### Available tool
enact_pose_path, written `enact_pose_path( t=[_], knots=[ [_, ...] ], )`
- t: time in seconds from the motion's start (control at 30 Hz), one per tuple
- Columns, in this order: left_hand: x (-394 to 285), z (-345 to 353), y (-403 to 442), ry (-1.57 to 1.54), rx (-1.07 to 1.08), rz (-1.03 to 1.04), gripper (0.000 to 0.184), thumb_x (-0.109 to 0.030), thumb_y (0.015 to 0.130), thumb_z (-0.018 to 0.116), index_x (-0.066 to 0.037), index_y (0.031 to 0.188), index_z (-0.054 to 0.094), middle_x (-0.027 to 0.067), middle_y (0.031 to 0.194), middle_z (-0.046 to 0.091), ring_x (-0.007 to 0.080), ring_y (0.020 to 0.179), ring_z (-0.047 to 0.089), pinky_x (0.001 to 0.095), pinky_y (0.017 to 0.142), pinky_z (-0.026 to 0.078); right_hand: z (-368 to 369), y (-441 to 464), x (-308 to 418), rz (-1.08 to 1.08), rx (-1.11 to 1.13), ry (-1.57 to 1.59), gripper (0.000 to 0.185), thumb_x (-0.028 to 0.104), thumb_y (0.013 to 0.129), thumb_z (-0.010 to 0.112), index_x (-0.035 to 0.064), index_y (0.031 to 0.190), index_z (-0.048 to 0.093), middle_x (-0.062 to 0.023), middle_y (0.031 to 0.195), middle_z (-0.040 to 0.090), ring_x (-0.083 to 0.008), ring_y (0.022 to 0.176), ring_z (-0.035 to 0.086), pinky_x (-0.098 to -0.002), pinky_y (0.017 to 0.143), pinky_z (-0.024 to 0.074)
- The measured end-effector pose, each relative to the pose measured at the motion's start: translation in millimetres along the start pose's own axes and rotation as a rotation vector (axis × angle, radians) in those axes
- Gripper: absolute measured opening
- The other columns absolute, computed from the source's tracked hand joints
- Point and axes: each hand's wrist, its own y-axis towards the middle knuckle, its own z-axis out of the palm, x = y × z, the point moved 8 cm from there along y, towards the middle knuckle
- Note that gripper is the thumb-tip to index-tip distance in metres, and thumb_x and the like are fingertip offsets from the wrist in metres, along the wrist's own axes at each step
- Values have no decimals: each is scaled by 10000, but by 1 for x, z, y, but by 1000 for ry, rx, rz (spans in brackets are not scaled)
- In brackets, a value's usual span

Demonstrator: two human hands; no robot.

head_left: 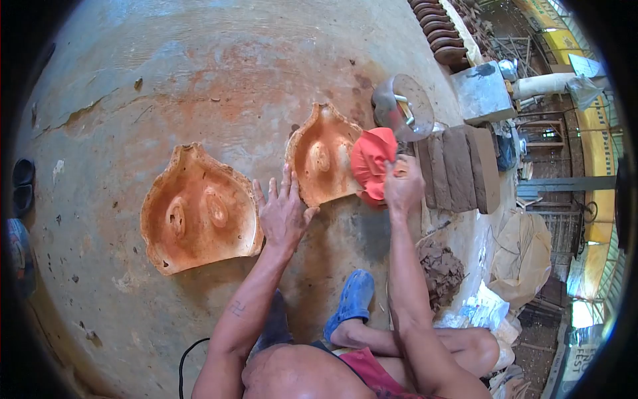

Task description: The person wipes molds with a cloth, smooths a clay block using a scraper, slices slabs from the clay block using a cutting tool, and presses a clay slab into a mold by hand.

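Two hollow terracotta mould halves lie on the concrete floor, open side up, each with two raised oval shapes inside. My left hand (284,213) is between them with fingers spread. Its fingertips reach the near-left rim of the right mould half (319,149); whether they press on it I cannot tell. The left mould half (199,219) lies beside that hand. My right hand (404,183) is closed around a bunched red cloth (372,163), which covers the right edge of the right mould half. Anything wrapped inside the cloth is hidden.
A round tub (402,106) holding pale sticks stands beyond the cloth. Stacked grey clay slabs (458,169) are at the right, with a heap of loose clay (440,269) nearer. My blue clog (352,299) is below the moulds. Curved brown pieces (442,33) line the far right.
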Motion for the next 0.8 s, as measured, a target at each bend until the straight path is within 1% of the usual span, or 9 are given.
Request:
enact_pose_path(
  t=[0.03,0.07,0.2,0.37,0.43,0.57,0.7,0.77,0.8],
  knots=[
    [-3,1,-2,-4,6,10,1006,-612,773,784,-74,1554,448,57,1655,387,295,1401,518,621,1254,159,8,-5,-10,49,68,-106,315,208,797,864,96,1056,722,-149,940,756,-345,881,744,-433,761,566],
    [-2,1,-2,-12,7,4,1009,-614,771,784,-76,1555,446,55,1656,386,292,1401,519,621,1256,150,20,-7,-15,-17,148,-5,299,201,807,856,92,1051,722,-141,944,758,-336,877,745,-433,759,567],
    [0,-1,1,6,-3,4,1013,-620,770,783,-78,1555,446,54,1658,381,287,1403,518,618,1263,123,-14,-12,-2,-8,-66,165,322,223,801,857,115,1059,696,-167,942,722,-377,907,716,-486,768,547],
    [-1,-1,0,-5,-16,17,1008,-620,772,782,-76,1553,449,56,1657,382,288,1395,522,620,1265,107,19,-20,-17,-37,82,90,355,218,777,873,124,1076,705,-157,945,733,-360,907,720,-469,781,554],
    [2,0,1,-6,-8,-5,1006,-619,773,782,-77,1552,449,57,1657,382,288,1391,525,622,1265,106,-2,-20,-17,17,-62,153,367,208,765,881,118,1078,711,-151,958,740,-348,916,725,-458,786,556],
    [0,-1,1,1,-17,16,1008,-616,770,787,-73,1550,451,57,1655,385,285,1383,529,625,1265,103,-14,-7,-13,55,-158,231,326,147,775,861,93,1061,714,-140,957,743,-339,908,726,-446,780,552],
    [1,-1,2,-12,-7,13,1007,-611,771,789,-69,1549,450,61,1655,384,285,1384,527,626,1265,103,-24,-1,-17,64,-322,175,327,150,787,854,100,1077,709,-140,1006,741,-351,924,716,-453,784,555],
    [1,0,2,-12,0,9,1005,-608,773,790,-68,1549,449,61,1657,381,285,1382,529,626,1263,109,-15,-2,-25,100,-340,182,344,180,788,856,118,1092,707,-148,1020,737,-354,939,714,-463,786,556],
    [0,0,2,-16,4,13,1002,-604,775,790,-67,1550,449,61,1659,377,285,1379,530,626,1262,114,-5,0,-24,119,-247,82,346,198,786,859,127,1090,709,-151,1012,735,-354,941,715,-470,785,555]
  ],
)
